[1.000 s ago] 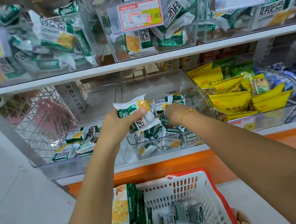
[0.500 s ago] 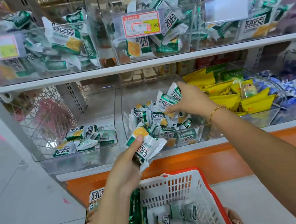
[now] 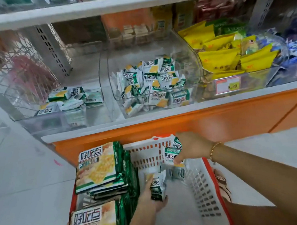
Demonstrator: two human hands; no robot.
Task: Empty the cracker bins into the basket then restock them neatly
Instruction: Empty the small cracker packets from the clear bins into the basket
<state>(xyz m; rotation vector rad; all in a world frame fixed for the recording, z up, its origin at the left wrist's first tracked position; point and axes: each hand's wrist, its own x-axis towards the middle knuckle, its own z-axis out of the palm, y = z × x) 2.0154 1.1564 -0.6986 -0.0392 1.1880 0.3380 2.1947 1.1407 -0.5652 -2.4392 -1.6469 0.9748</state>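
Over the white basket the left hand grips one cracker packet; the right hand holds two packets printed 好吃点.

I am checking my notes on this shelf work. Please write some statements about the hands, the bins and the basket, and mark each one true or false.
1. The left hand and the right hand both grip small cracker packets above the basket. True.
2. The middle bin is empty. False: it holds many packets.
3. The left bin holds fewer packets than the middle bin. True.
4. The yellow packets lie left of both cracker bins. False: they lie to the right of the middle bin.
5. Large cracker packs are stacked at the left side of the basket. True.
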